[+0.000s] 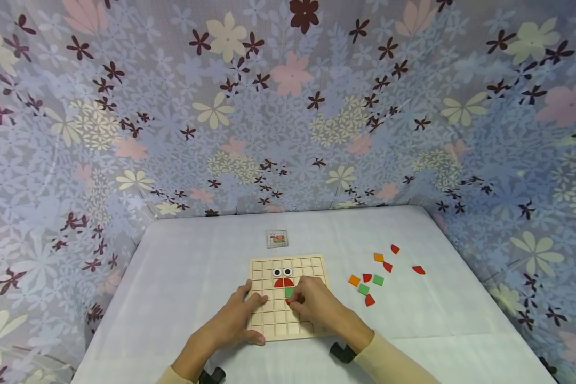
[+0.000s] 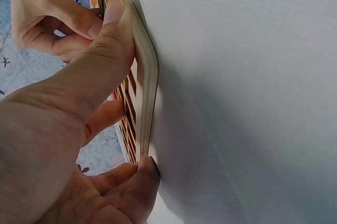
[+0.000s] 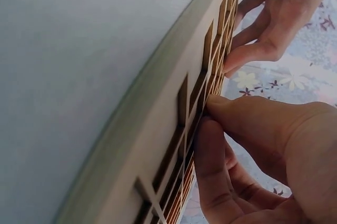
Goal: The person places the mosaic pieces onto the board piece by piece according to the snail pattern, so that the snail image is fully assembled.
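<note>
A wooden grid board (image 1: 273, 320) lies on the table, its left side under my left hand (image 1: 240, 314). That hand's fingers are spread, with the thumb on the front left corner and the other fingers at the left edge and grid. My right hand (image 1: 317, 304) pinches a red rounded tile (image 1: 287, 301) low over the grid, just below a green square tile (image 1: 289, 292). Fingertips mostly cover the red tile. Above the green tile sit two red quarter-round tiles (image 1: 279, 282) and two eye tiles (image 1: 277, 272). In the right wrist view the right fingertips (image 3: 210, 129) touch the grid.
Right of the board lie loose tiles: several red rounded ones (image 1: 370, 300), two orange squares (image 1: 354, 280) and two green squares (image 1: 378, 280). A small picture card (image 1: 277, 239) lies behind the board. A flowered curtain (image 1: 288, 133) surrounds the white table (image 1: 197, 256).
</note>
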Available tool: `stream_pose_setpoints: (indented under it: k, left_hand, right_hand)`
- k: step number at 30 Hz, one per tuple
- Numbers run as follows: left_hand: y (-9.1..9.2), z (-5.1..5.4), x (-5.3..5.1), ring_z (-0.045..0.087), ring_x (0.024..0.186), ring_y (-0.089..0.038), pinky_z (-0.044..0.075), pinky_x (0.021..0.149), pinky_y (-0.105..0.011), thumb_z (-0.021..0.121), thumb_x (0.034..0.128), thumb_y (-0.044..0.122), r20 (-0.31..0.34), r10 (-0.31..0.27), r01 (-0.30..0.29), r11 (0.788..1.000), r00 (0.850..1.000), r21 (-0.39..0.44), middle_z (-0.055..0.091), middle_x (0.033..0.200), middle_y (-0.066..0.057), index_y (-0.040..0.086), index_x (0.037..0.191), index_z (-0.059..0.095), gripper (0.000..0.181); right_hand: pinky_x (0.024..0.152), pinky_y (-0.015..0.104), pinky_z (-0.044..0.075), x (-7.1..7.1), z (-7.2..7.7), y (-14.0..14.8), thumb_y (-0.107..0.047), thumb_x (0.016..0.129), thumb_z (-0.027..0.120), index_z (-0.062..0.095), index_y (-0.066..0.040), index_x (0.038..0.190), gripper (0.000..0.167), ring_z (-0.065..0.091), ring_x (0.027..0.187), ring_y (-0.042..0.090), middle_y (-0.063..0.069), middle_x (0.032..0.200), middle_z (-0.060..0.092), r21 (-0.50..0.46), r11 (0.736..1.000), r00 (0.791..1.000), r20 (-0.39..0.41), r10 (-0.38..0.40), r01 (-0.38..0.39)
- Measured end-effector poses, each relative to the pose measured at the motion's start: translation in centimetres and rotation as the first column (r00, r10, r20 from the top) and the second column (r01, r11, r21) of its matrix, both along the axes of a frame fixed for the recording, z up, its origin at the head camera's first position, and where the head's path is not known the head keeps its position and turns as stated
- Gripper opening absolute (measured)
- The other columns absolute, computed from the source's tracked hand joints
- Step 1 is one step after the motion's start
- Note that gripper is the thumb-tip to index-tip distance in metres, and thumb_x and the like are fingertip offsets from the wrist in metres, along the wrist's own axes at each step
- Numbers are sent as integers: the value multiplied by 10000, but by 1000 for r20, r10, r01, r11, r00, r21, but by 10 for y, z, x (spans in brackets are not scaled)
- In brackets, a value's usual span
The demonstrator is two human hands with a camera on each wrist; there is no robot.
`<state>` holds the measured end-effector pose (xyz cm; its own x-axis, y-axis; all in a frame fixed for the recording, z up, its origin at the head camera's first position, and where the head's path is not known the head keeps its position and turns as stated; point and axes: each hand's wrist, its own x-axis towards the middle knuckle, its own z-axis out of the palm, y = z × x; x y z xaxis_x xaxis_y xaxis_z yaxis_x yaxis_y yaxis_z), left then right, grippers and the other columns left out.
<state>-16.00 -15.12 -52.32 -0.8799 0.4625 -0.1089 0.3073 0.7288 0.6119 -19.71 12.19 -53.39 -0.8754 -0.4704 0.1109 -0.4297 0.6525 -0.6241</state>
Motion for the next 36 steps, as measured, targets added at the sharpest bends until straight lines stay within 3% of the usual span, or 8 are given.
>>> stream_pose_setpoints:
  k: [9, 14, 27, 32, 36]
  left_hand:
    - [0, 1, 0, 407, 1649, -679, 503, 1242, -787, 1078, 766, 373, 13, 13, -13, 1000, 1000, -9, 297, 1840, -409, 112, 1554, 679, 921]
    - [0, -1, 0, 407, 1646, -686, 500, 1245, -792, 1081, 767, 361, 4, 6, -6, 1000, 1000, 4, 296, 1834, -423, 111, 1543, 679, 909]
    - [-1, -2, 0, 394, 1653, -692, 481, 1262, -798, 1083, 760, 351, 3, 11, -12, 1000, 1000, 14, 287, 1841, -419, 111, 1541, 678, 912]
    - [-1, -2, -1, 388, 1663, -683, 482, 1264, -793, 1083, 762, 358, 6, 15, -15, 1000, 1000, 9, 282, 1850, -404, 122, 1550, 675, 919]
    - [-1, -3, 0, 377, 1678, -665, 476, 1276, -784, 1086, 760, 357, 19, 25, -26, 1000, 999, 8, 274, 1864, -380, 136, 1561, 674, 927]
  right_hand:
    - [681, 181, 559, 1, -1, 7, 5, 1000, 873, 910, -63, 936, 100, 609, 817, -11, 14, 953, 759, -26, 998, 999, -2, 52, -52]
    - [714, 185, 574, 3, -1, 10, -28, 1017, 871, 923, -84, 985, 83, 623, 863, -7, -23, 977, 759, -9, 999, 999, 18, 40, -40]
    - [729, 189, 593, 2, 5, 37, -66, 1015, 899, 889, -65, 1023, 13, 660, 834, 5, -41, 934, 742, 17, 999, 996, -74, -43, 44]
    - [676, 186, 552, 3, 6, 54, -41, 997, 908, 882, -78, 1025, 53, 618, 786, -1, -23, 934, 740, 14, 994, 988, -113, -107, 109]
    - [651, 195, 520, 4, 4, 70, -62, 996, 916, 888, -98, 1045, 67, 577, 761, 8, -25, 944, 732, 29, 982, 979, -89, -185, 188]
